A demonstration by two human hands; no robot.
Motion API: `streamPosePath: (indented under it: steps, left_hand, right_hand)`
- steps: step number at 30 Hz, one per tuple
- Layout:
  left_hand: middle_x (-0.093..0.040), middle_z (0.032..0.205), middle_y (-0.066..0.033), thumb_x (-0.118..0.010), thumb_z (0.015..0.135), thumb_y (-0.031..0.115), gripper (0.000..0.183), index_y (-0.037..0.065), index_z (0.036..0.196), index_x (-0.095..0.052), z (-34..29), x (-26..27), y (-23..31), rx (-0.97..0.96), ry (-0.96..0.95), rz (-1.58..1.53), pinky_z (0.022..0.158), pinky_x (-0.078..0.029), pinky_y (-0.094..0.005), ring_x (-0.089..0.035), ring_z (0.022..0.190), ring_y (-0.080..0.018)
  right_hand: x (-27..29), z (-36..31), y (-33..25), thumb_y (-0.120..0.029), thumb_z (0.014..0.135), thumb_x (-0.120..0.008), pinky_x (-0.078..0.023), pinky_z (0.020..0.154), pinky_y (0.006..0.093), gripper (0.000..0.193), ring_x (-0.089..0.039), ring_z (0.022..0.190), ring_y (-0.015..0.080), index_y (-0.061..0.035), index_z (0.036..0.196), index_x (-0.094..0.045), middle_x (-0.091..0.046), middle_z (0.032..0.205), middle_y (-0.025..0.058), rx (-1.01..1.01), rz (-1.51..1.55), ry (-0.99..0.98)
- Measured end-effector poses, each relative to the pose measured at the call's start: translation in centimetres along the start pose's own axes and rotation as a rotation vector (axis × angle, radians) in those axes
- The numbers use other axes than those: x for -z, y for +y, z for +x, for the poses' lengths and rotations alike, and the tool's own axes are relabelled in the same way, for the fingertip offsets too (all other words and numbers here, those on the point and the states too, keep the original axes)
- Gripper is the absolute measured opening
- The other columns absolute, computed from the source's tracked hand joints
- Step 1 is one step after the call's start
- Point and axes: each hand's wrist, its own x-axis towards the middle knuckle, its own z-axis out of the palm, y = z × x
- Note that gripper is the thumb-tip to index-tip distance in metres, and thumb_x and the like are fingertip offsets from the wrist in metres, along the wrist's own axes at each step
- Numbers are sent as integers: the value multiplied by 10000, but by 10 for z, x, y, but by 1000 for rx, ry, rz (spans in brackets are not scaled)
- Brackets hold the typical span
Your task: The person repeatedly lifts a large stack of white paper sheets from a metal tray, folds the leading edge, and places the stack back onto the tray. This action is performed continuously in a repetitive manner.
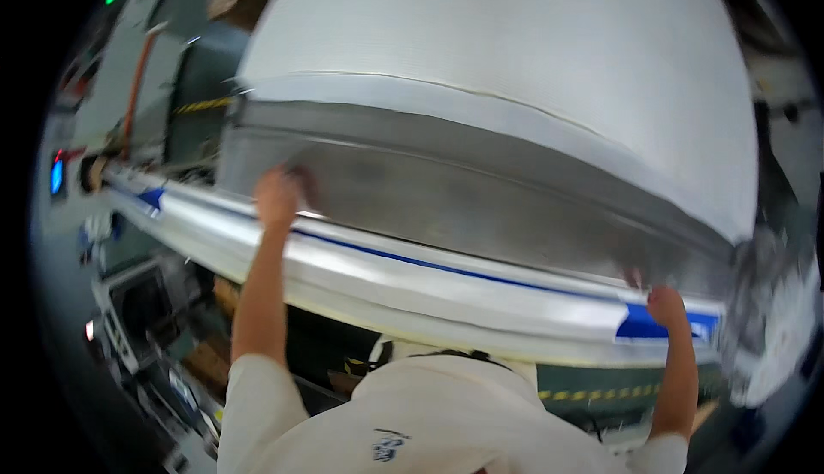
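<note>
My left hand is at the upper edge of a long white roll, beside a shiny metal plate. Motion smears its fingers, so their pose cannot be made out. Over the roll's right end, my right hand is closed next to a blue patch; what its fingers hold, if anything, is hidden. A blue stripe runs along the roll between my hands. Beyond the metal plate, a wide white sheet curves down toward it.
Crumpled translucent plastic hangs at the right end of the roll. A lit blue display is at the far left. Below it stands a grey-framed piece of equipment. Yellow-and-black tape marks the green floor.
</note>
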Motion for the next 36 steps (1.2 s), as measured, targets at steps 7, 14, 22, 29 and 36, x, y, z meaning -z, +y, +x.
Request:
streamPosePath:
  steps: [7,14,22,29,36]
  left_hand:
    - [-541,1224,-153,-562,875,246,353,57,1172,-551,60,9,59,-60,286,-128,999,-361,-457,-489,1154,-337]
    - [-517,1267,-120,-554,870,243,376,52,1193,-545,75,-6,50,-26,274,-260,1071,-300,-456,-439,1241,-301]
    - [-515,1270,-115,-552,870,230,379,52,1204,-538,81,-7,44,12,231,-355,1084,-287,-467,-441,1240,-301]
    - [-510,1270,-111,-568,856,207,377,57,1201,-538,84,-8,38,36,199,-379,1088,-280,-470,-444,1238,-293]
    - [-518,1265,-101,-580,828,178,434,68,1241,-510,100,-4,26,61,245,-447,1060,-302,-457,-458,1226,-276]
  right_hand:
    - [124,49,-199,-217,813,-607,-505,686,396,182,-645,753,329,-62,892,-662,-666,802,152,290,408,231]
    - [262,102,-477,-232,857,-569,-482,681,415,179,-617,760,332,-62,883,-617,-648,811,138,749,384,339]
    - [336,202,-687,-249,798,-610,-507,697,394,205,-639,734,308,-52,843,-647,-668,779,129,1000,590,451]
    - [347,223,-729,-258,765,-619,-518,710,384,203,-646,748,294,-66,802,-675,-680,778,111,950,491,481]
    - [344,225,-731,-279,773,-608,-517,688,399,191,-646,745,297,-105,799,-683,-683,774,91,867,493,552]
